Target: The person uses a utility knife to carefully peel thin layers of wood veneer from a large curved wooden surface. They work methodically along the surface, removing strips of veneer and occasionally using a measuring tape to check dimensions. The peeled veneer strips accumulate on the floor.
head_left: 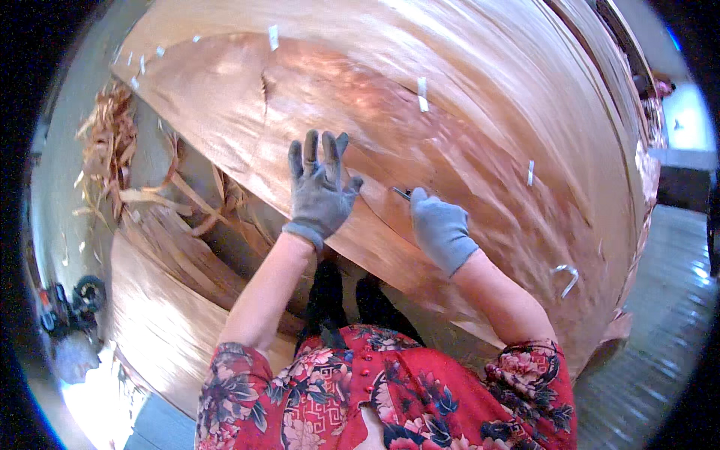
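Observation:
A large, thin wood veneer sheet lies in front of me on a broad stack of similar sheets. My left hand, in a grey glove, is spread open over the sheet near its front-left edge, and the fingers point away from me. To its right, my right hand, gloved the same way, is closed around a small dark knife. Its tip points left toward my left hand, close to a curved seam in the veneer. Whether the tip touches the wood I cannot tell.
White tape strips are stuck in several places on the veneer. Curled veneer offcuts lie on the floor at left. Another veneer stack stands at lower left, beside a dark wheeled object. Ribbed grey flooring lies at right.

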The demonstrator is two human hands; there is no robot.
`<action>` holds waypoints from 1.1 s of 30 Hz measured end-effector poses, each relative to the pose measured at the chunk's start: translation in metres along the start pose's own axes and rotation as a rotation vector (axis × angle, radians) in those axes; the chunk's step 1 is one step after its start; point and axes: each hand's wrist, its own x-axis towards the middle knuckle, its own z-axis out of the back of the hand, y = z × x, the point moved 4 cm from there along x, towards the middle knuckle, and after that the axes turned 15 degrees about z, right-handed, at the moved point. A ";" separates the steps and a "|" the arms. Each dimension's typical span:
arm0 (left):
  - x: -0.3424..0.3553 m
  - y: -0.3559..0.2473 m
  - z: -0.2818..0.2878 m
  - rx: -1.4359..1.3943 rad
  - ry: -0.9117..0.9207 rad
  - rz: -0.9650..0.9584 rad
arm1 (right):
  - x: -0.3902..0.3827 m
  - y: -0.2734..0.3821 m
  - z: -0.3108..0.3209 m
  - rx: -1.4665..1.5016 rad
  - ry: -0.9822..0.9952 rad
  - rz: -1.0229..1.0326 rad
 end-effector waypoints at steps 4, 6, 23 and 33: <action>-0.014 -0.029 -0.032 0.001 0.063 -0.086 | 0.000 0.006 -0.002 0.044 -0.046 -0.131; -0.020 -0.024 -0.047 0.112 0.115 -0.077 | 0.000 0.013 -0.015 0.122 -0.118 -0.164; -0.016 -0.030 -0.042 0.068 -0.013 -0.217 | -0.087 -0.038 -0.031 0.318 0.000 -0.250; -0.016 -0.028 -0.043 0.155 0.021 -0.163 | -0.202 -0.092 -0.046 0.205 0.056 -0.275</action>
